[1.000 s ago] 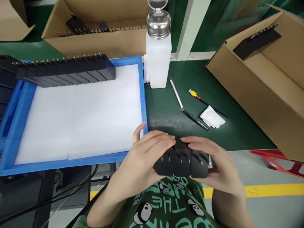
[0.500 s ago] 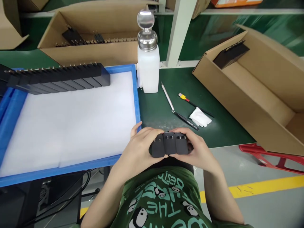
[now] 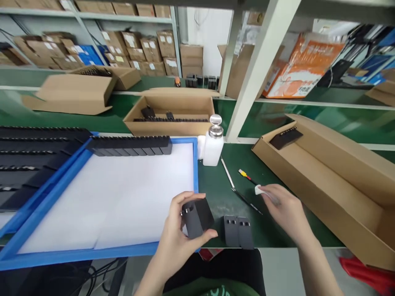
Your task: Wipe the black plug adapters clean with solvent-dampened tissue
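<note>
While our left hand (image 3: 176, 227) holds the black adapter (image 3: 205, 214), its long axis hard to judge, our right hand (image 3: 284, 206) pinches the white cloth (image 3: 258, 189) to the adapter's right.

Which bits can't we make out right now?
All head view:
- Held black plug: far side turned away, partly covered by the left hand.
- White cloth: partly hidden by the right hand, blurred.
- Tweezers: marking too small and blurred.
- Red thing, lower right: cut off by the right edge, partly behind the cardboard box.
</note>
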`<action>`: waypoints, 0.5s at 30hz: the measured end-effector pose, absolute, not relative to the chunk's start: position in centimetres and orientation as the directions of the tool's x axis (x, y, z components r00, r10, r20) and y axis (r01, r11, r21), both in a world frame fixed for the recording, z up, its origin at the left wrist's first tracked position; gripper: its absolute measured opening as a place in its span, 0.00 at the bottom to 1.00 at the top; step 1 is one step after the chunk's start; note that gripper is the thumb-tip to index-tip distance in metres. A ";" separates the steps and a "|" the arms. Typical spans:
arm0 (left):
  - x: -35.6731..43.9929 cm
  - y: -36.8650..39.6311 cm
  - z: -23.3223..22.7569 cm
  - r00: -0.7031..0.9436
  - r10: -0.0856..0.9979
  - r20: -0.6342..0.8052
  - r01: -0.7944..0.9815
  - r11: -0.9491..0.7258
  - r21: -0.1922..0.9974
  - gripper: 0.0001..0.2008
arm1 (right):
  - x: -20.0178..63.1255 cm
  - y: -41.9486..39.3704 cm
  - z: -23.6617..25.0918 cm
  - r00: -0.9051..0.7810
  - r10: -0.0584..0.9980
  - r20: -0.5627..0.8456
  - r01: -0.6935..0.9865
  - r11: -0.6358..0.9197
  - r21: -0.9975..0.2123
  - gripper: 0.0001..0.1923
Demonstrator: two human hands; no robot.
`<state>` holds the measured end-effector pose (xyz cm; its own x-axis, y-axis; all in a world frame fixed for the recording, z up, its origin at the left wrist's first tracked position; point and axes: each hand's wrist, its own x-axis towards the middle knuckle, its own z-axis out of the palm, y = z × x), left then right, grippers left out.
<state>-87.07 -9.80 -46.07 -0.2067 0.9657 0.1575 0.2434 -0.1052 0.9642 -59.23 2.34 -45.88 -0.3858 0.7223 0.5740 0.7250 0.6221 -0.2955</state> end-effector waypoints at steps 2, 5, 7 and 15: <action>-86.7 -10.2 -45.4 -0.259 0.959 0.118 0.176 -0.073 0.982 0.30 | -61.5 4.1 -42.9 -0.387 0.670 0.633 0.685 0.669 -0.289 0.08; -86.1 -10.8 -44.5 -0.322 0.945 0.060 0.114 -0.024 0.993 0.28 | -66.1 8.1 -38.7 -0.403 0.594 0.696 0.628 0.733 -0.262 0.09; -86.0 -11.1 -44.4 -0.322 0.943 0.079 0.131 -0.039 0.991 0.28 | -69.2 11.0 -37.0 -0.430 0.559 0.708 0.603 0.762 -0.236 0.10; -87.4 -12.2 -45.4 -0.169 0.911 0.375 0.287 -0.319 0.903 0.32 | -72.8 13.6 -35.8 -0.662 0.484 0.572 0.496 0.855 -0.150 0.14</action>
<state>-87.44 -12.17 -45.40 -0.1690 0.9113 0.3755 0.2866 -0.3191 0.9034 -72.81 13.62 -35.79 -0.6622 0.4844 0.5717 0.4959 0.8553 -0.1503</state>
